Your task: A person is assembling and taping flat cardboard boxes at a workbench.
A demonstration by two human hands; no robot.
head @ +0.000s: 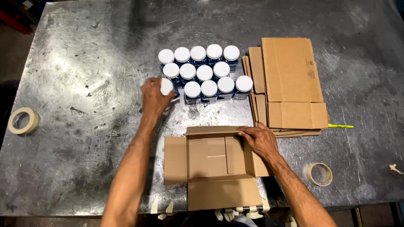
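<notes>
A white-capped blue jar [167, 89] is grasped by the left hand [155, 96] at the left end of the cluster of jars [205, 72], where it stands just beside the front row on the steel table [75, 84]; the fingers are wrapped around the jar's body, so that only its cap and a strip of its side are seen. The open cardboard box [209, 157] is steadied by the right hand [260, 139], which is laid flat over the box's right flap and rim; nothing is clenched in that hand, and the box is merely pressed. The box appears empty, its inner bottom flaps being bare; by that judgement, the filling of the box is at its very beginning, with the first jar being taken up. The next move would seem to call for the jar to be lifted clear of its neighbours and lowered upright into a corner of the box, the flaps being kept spread. A stack of flattened cartons [290, 84] lies right of the jars; two tape rolls [23, 120] [319, 174] lie well apart at either side.
</notes>
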